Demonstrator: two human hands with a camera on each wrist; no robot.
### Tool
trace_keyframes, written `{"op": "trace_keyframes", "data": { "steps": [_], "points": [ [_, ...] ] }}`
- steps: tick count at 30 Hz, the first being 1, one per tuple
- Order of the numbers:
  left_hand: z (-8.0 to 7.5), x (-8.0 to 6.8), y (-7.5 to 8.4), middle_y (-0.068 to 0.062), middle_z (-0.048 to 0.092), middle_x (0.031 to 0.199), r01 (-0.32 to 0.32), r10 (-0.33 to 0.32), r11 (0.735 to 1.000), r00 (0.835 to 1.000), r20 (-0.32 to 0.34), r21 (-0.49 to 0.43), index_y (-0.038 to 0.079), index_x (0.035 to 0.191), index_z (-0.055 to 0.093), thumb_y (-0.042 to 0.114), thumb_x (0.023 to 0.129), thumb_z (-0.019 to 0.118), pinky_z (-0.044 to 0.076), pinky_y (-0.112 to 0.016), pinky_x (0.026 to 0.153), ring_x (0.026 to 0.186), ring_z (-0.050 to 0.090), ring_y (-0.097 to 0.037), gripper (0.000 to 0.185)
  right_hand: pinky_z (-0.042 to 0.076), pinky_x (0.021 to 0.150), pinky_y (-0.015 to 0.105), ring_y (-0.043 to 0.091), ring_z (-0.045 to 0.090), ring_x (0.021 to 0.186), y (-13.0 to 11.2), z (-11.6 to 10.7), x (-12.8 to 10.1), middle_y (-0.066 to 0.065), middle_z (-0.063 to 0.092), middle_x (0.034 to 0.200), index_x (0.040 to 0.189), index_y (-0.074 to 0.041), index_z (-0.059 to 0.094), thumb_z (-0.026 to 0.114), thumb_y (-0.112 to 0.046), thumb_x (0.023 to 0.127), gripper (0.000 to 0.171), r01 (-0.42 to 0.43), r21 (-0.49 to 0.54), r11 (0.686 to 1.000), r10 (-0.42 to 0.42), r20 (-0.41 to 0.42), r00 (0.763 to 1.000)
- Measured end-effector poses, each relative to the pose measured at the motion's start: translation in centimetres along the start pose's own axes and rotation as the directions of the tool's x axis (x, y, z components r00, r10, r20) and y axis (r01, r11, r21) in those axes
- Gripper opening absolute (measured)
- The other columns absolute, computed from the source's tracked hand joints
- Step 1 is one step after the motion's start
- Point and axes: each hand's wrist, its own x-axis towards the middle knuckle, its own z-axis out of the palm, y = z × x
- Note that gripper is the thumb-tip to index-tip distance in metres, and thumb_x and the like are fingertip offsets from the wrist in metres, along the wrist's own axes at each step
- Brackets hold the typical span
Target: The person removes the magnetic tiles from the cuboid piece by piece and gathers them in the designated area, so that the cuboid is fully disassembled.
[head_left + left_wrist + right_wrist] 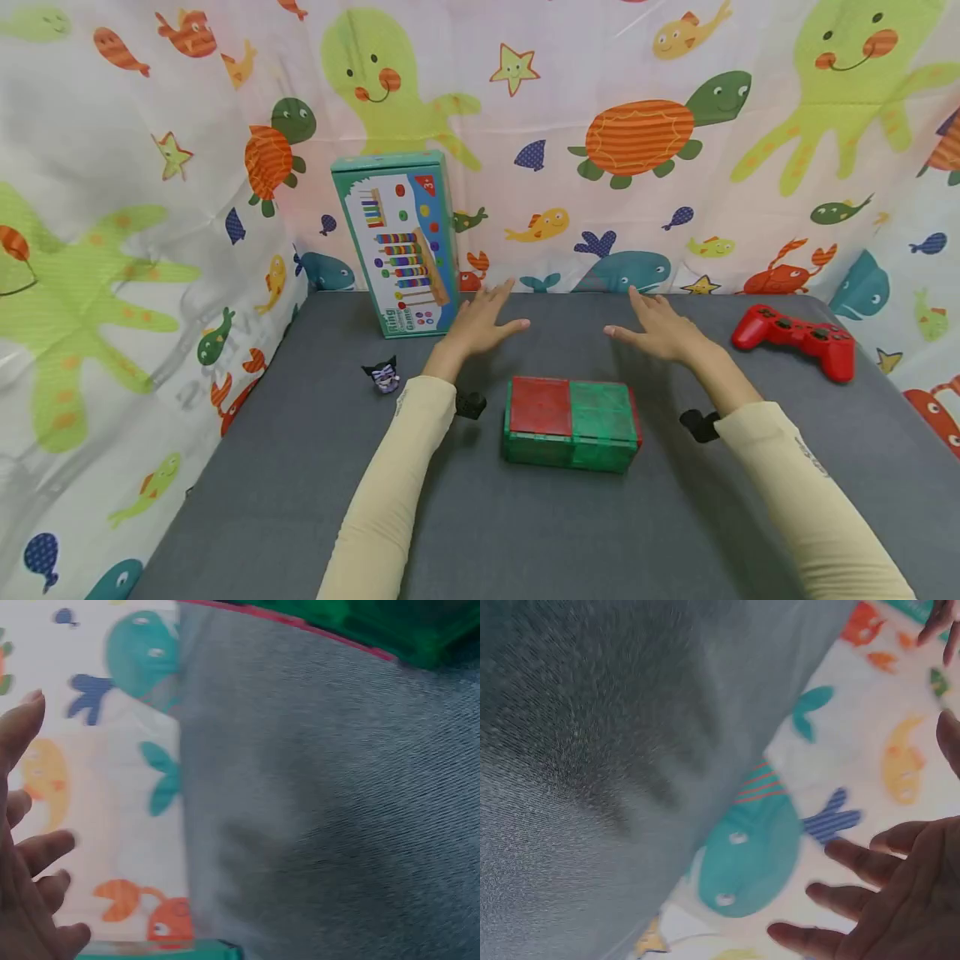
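A flat red and green block (pixel 572 422) lies on the grey table (pixel 525 533) in front of me. Both hands hover above the table beyond it, palms down and fingers spread. My left hand (pixel 480 321) is up and to the left of the block, close to a tall toy box (pixel 397 243). My right hand (pixel 660 327) is up and to the right. Neither holds anything. In the left wrist view my spread fingers (pixel 34 847) show against the patterned cloth, with the block's edge (pixel 390 630) at the top. The right wrist view shows my open fingers (pixel 870 862).
A red game controller (pixel 797 337) lies at the right back of the table. A small dark figurine (pixel 385 375) stands left of my left forearm. A sea-creature cloth (pixel 637 150) walls the back and both sides.
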Motion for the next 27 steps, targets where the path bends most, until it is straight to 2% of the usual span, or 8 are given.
{"op": "trace_keyframes", "data": {
  "steps": [3, 5, 7, 10, 14, 19, 23, 27],
  "points": [
    [-0.8, -1.5, 0.3, -0.006, 0.034, 0.148, -0.052, 0.052, 0.994, 0.999, 0.006, -0.093, 0.030, 0.148, 0.009, 0.054, 0.089, 0.047, 0.015, -0.054, 0.110, 0.139, 0.024, -0.027, 0.074, 0.023, 0.095, 0.069, 0.047, 0.014, 0.135, -0.8, 0.5, -2.3, 0.029, 0.018, 0.148, 0.146, 0.000, 0.007, 0.041, -0.060, 0.088, 0.090, 0.073, 0.032, 0.997, -0.072, -0.027, 0.997],
    [-1.0, -2.7, 0.6, -0.008, 0.042, 0.142, -0.090, 0.094, 0.985, 0.995, 0.022, -0.144, 0.028, 0.148, 0.016, 0.050, 0.090, 0.048, 0.019, -0.053, 0.109, 0.134, 0.034, -0.027, 0.069, 0.025, 0.097, 0.067, 0.046, 0.020, 0.134, -1.2, 1.2, -4.0, 0.027, 0.022, 0.147, 0.146, -0.001, 0.014, 0.045, -0.056, 0.089, 0.085, 0.131, 0.073, 0.989, -0.127, -0.049, 0.991],
    [-1.1, -3.8, 1.2, -0.007, 0.050, 0.136, -0.129, 0.141, 0.973, 0.989, 0.050, -0.191, 0.026, 0.146, 0.023, 0.047, 0.091, 0.048, 0.026, -0.050, 0.107, 0.128, 0.042, -0.025, 0.064, 0.027, 0.098, 0.064, 0.044, 0.026, 0.133, -1.4, 2.1, -5.3, 0.026, 0.026, 0.146, 0.145, -0.002, 0.020, 0.050, -0.049, 0.090, 0.079, 0.206, 0.126, 0.970, -0.199, -0.068, 0.978],
    [-0.8, -5.3, 2.5, -0.004, 0.052, 0.134, -0.181, 0.203, 0.961, 0.975, 0.090, -0.208, 0.025, 0.144, 0.031, 0.046, 0.091, 0.050, 0.034, -0.045, 0.102, 0.125, 0.046, -0.021, 0.060, 0.031, 0.098, 0.060, 0.041, 0.033, 0.130, -1.5, 3.6, -6.6, 0.022, 0.033, 0.144, 0.143, -0.003, 0.028, 0.058, -0.040, 0.088, 0.073, 0.325, 0.176, 0.929, -0.312, -0.099, 0.945],
    [0.0, -6.9, 4.6, -0.002, 0.048, 0.137, -0.258, 0.271, 0.960, 0.955, 0.123, -0.113, 0.024, 0.142, 0.035, 0.050, 0.088, 0.052, 0.034, -0.045, 0.103, 0.126, 0.045, -0.019, 0.062, 0.041, 0.093, 0.052, 0.034, 0.043, 0.124, -1.6, 5.0, -7.6, 0.017, 0.040, 0.140, 0.138, -0.001, 0.039, 0.067, -0.041, 0.081, 0.075, 0.431, 0.115, 0.895, -0.415, -0.142, 0.899],
    [1.8, -8.2, 6.6, 0.000, 0.046, 0.137, -0.309, 0.296, 0.948, 0.943, 0.150, 0.078, 0.026, 0.142, 0.035, 0.065, 0.078, 0.054, 0.024, -0.055, 0.105, 0.129, 0.039, -0.018, 0.077, 0.046, 0.089, 0.044, 0.026, 0.050, 0.119, -1.8, 5.5, -8.6, 0.010, 0.047, 0.136, 0.131, -0.002, 0.049, 0.069, -0.048, 0.076, 0.074, 0.483, -0.018, 0.876, -0.477, -0.181, 0.860],
    [3.0, -8.7, 7.2, 0.003, 0.048, 0.133, -0.314, 0.296, 0.938, 0.946, 0.131, 0.145, 0.027, 0.140, 0.038, 0.071, 0.071, 0.057, 0.021, -0.061, 0.104, 0.129, 0.037, -0.017, 0.084, 0.048, 0.088, 0.041, 0.024, 0.052, 0.117, -1.7, 5.5, -8.9, 0.009, 0.049, 0.135, 0.128, -0.003, 0.053, 0.068, -0.049, 0.076, 0.071, 0.514, -0.056, 0.856, -0.515, -0.190, 0.836],
    [4.2, -8.6, 7.4, 0.003, 0.050, 0.128, -0.311, 0.301, 0.933, 0.950, 0.079, 0.183, 0.025, 0.137, 0.042, 0.072, 0.070, 0.058, 0.020, -0.061, 0.104, 0.125, 0.041, -0.017, 0.083, 0.049, 0.085, 0.039, 0.023, 0.054, 0.115, -1.2, 5.7, -8.8, 0.011, 0.051, 0.132, 0.126, -0.003, 0.055, 0.070, -0.043, 0.077, 0.065, 0.555, -0.047, 0.830, -0.551, -0.216, 0.806]
  ]
}}
